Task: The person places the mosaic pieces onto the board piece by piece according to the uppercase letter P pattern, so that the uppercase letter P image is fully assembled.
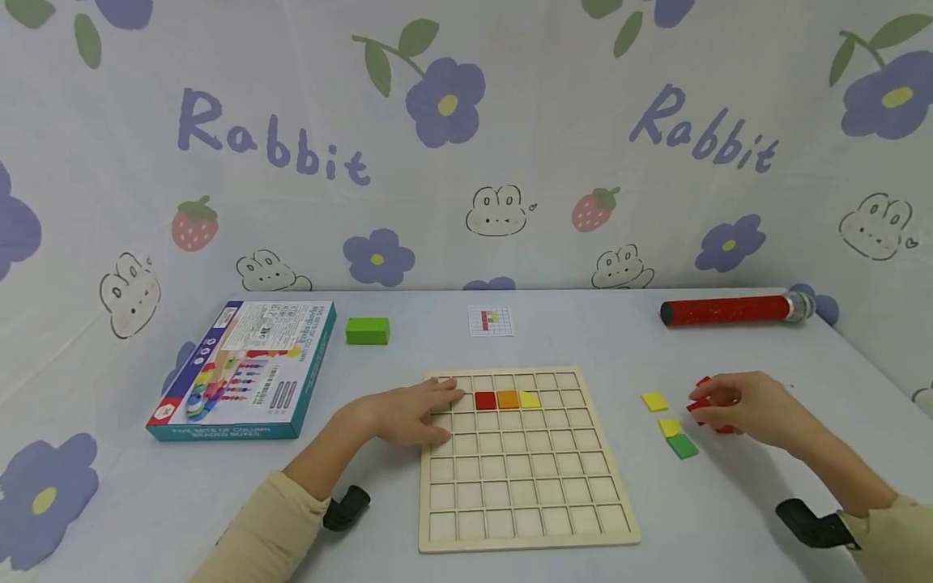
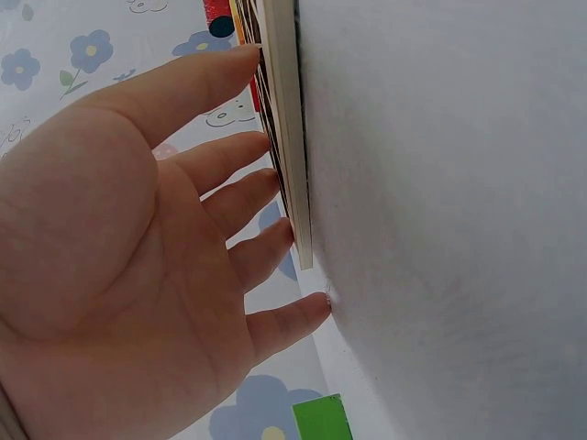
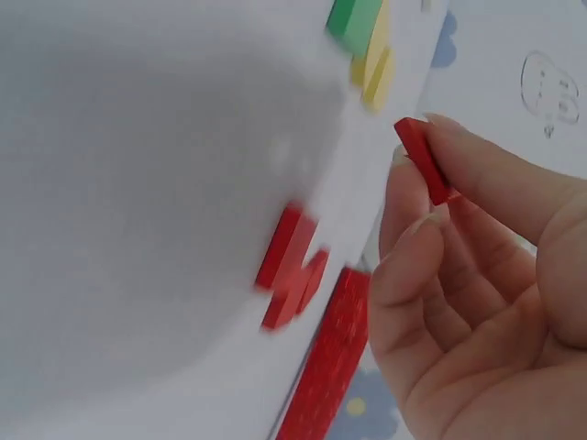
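Note:
A wooden grid board (image 1: 510, 465) lies on the table, with a red tile (image 1: 484, 400), an orange tile (image 1: 507, 399) and a yellow tile (image 1: 530, 399) side by side in its second row. My left hand (image 1: 411, 409) rests on the board's upper left edge, fingers spread, holding nothing. To the board's right, my right hand (image 1: 754, 409) pinches a red tile (image 3: 424, 163) between thumb and fingers. Beneath it, several more red tiles (image 3: 286, 247) lie on the table. Left of that hand are a yellow tile (image 1: 654, 402), another yellow one, and a green tile (image 1: 683, 446) touching it.
Behind the board lies a small card (image 1: 491, 321) printed with a coloured grid pattern. A green block (image 1: 368, 330) and a flat toy box (image 1: 240, 364) are at the left. At the back right lies a red tube (image 1: 729, 311) with a silver end. A printed cloth hangs behind.

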The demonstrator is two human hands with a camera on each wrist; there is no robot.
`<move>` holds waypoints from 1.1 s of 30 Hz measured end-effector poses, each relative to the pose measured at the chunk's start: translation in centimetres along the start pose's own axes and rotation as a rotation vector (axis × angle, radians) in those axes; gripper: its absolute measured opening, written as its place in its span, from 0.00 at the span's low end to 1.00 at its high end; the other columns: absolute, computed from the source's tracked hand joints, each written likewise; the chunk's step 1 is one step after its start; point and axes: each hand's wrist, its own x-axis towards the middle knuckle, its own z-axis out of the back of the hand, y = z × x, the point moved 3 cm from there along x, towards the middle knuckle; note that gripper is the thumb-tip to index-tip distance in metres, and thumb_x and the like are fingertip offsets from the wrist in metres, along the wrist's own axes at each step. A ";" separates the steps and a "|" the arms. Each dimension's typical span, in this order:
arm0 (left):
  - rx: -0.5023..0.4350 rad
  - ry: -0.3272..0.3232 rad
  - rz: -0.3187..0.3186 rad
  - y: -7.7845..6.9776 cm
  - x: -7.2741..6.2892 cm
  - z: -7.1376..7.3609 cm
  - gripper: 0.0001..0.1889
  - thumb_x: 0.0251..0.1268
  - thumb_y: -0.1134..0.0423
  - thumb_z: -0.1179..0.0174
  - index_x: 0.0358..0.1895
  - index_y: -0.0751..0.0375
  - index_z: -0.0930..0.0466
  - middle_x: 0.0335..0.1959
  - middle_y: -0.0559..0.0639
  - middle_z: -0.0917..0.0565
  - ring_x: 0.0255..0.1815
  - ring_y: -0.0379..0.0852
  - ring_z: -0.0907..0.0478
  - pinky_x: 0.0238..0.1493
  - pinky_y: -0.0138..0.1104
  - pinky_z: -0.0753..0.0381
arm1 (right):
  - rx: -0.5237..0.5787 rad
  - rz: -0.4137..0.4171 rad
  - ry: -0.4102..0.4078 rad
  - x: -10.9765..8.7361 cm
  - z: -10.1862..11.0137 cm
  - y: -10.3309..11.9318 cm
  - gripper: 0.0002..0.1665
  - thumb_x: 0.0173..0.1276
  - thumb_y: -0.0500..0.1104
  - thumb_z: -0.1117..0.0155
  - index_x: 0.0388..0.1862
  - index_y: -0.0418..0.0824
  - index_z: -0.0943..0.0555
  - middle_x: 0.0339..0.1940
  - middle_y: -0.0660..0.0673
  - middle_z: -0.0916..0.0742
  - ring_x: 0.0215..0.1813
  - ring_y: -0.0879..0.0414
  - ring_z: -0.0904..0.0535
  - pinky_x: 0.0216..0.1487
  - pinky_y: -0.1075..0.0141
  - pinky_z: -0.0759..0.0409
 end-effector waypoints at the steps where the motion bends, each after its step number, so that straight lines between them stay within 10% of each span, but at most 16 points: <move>1: -0.001 0.000 0.002 0.0 0.0 0.0 0.34 0.70 0.54 0.45 0.75 0.55 0.46 0.76 0.49 0.50 0.76 0.49 0.60 0.71 0.44 0.52 | 0.020 -0.006 0.004 0.2 -0.3 0.3 0.21 0.61 0.41 0.31 0.50 0.30 0.21 0.34 0.44 0.16 0.30 0.52 0.23 0.28 0.65 0.22; 11: 0.001 0.002 0.000 0.1 0.1 -0.2 0.34 0.69 0.53 0.44 0.75 0.54 0.45 0.76 0.49 0.50 0.76 0.49 0.59 0.71 0.45 0.51 | 0.290 -0.021 0.133 2.0 -3.2 3.7 0.21 0.63 0.41 0.32 0.52 0.30 0.21 0.37 0.43 0.16 0.36 0.52 0.19 0.36 0.63 0.18; 33: -0.010 -0.004 -0.012 -0.1 -0.2 0.2 0.33 0.69 0.54 0.45 0.74 0.55 0.44 0.76 0.48 0.49 0.76 0.49 0.59 0.71 0.45 0.51 | 0.531 0.010 0.286 5.0 -9.9 12.4 0.18 0.62 0.35 0.33 0.51 0.30 0.21 0.37 0.41 0.15 0.33 0.53 0.16 0.38 0.63 0.17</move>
